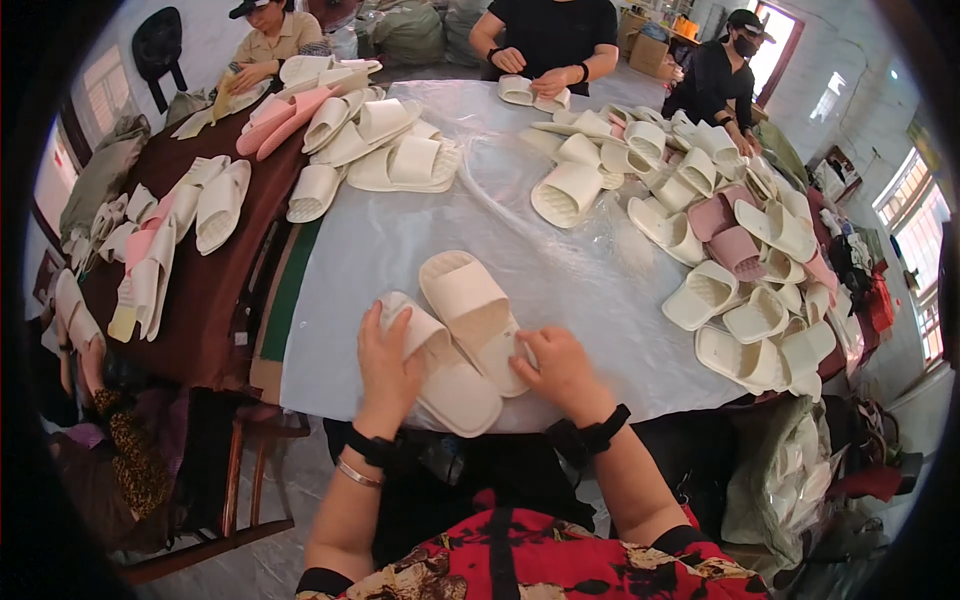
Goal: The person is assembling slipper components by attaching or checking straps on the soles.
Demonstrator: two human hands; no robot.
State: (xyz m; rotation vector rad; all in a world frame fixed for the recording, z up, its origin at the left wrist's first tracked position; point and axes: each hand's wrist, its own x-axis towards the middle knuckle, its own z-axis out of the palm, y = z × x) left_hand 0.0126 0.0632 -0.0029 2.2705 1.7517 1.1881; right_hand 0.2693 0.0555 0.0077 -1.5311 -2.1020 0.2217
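Observation:
Two cream slide slippers lie partly overlapped in front of me on a table covered with clear plastic sheeting [350, 270]. My left hand [388, 362] is wrapped around the strap side of the nearer slipper [458, 396], whose heel points toward me. The other slipper [466, 298] sits slightly farther off and tilts under or against it; I cannot tell exactly how they overlap. On that one's heel edge, my right hand [562, 368] closes with thumb and fingers. Both wrists wear black bands.
A large heap of cream slippers [752, 325] with some mauve ones [735, 250] covers the right side. More cream slippers [405, 165] and a pink pair [283, 120] lie at the far left. Three people work around the table; another person's hand [92, 360] holds a slipper at left.

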